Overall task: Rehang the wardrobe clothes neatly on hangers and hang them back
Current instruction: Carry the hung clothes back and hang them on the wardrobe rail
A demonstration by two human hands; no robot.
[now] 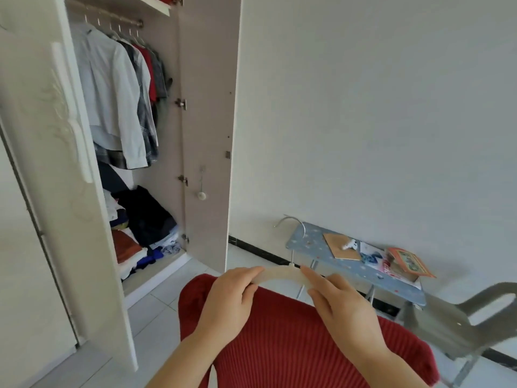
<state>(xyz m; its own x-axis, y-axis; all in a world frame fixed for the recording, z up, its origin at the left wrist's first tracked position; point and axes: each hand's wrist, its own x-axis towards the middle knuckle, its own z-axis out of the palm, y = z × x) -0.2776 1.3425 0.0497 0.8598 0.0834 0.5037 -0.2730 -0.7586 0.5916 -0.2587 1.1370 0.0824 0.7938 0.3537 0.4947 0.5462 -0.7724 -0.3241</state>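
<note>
Head view, from the left: a white wardrobe door with a raised floral pattern [56, 191] stands open. Behind it, a metal rail [112, 16] carries a row of hung garments [112, 93]: pale shirts in front, then a grey plaid one, a red one and darker pieces behind. Below them a loose pile of folded and crumpled clothes [140, 225], dark, white, orange and blue, lies on the wardrobe floor. The beige right-hand door [207, 135] is also open, and a small round white knob [201, 195] hangs on its inner face.

Low in the middle, the left hand [226, 298] grasps the left arm of a cream plastic hanger [279, 274], its fingers curled over the top and the thumb beneath. The right hand [341, 306] pinches the right arm of the same hanger, fingers laid along it and the thumb under it. The curved metal hook [291, 217] points up and away. A red ribbed knit garment [279, 345] hangs just under the hanger, spread below both hands.

Further right, against the wall, stands a blue patterned surface on metal legs [313, 247]. On it lie a brown board [335, 249] with a small white object [349, 245] on top, some printed papers, and an orange box [408, 264] whose green lettering is too blurred to read. A grey plastic chair [458, 323] sits at the far right.
</note>
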